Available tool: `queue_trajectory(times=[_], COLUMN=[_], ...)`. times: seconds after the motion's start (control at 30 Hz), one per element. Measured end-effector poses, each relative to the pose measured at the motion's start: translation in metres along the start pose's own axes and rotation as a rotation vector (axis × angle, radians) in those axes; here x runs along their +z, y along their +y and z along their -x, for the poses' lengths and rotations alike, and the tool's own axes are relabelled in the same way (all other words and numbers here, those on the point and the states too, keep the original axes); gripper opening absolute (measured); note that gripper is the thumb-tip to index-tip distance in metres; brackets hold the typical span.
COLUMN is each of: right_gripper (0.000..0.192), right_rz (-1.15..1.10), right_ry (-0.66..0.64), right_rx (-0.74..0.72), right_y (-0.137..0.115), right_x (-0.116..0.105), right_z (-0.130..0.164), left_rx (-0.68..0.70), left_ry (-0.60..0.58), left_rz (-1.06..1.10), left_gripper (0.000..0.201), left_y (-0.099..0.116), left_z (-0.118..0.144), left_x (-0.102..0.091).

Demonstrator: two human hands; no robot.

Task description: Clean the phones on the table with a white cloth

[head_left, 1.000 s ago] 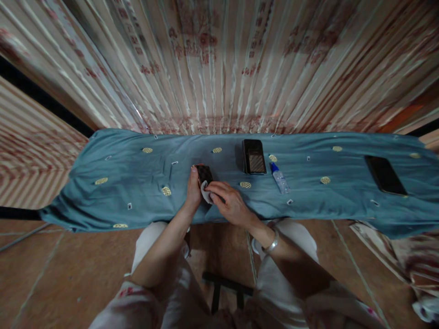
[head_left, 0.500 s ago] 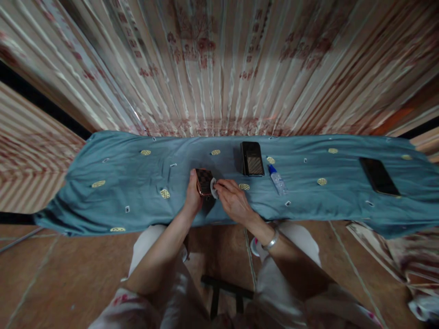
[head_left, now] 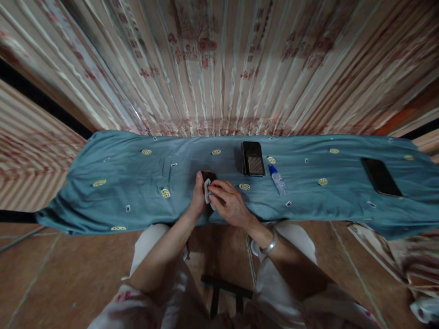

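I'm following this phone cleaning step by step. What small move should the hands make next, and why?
Probably slide the white wipe further up the small phone. The right hand presses the wipe on the lower part while the left hand grips the phone's edge; its dark top end remains uncovered.
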State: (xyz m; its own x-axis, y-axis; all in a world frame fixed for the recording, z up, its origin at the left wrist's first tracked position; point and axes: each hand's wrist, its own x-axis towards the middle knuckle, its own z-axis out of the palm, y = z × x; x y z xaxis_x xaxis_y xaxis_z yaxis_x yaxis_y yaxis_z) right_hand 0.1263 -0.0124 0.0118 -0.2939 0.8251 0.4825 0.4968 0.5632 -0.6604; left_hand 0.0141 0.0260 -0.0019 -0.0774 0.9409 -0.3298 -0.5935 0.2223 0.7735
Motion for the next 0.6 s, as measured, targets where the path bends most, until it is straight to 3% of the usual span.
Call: queue_trajectory(times=[0.23,0.6], right_gripper=[0.028,0.03], right_rz=[0.03,0.164], right_ry=[-0.012,0.011], right_rx=[-0.063,-0.071], right_y=[0.005,0.016], right_x=[0.001,0.004], right_z=[-0.001,-0.001], left_rx=[-0.057,-0.239], left_ry=[-0.006,-0.068], left_rz=[0.071,0.137], left_gripper=[0.032,0.042], left_y=[0.006,0.01], left_z=[0.006,0.003], left_x=[0.004,0.001])
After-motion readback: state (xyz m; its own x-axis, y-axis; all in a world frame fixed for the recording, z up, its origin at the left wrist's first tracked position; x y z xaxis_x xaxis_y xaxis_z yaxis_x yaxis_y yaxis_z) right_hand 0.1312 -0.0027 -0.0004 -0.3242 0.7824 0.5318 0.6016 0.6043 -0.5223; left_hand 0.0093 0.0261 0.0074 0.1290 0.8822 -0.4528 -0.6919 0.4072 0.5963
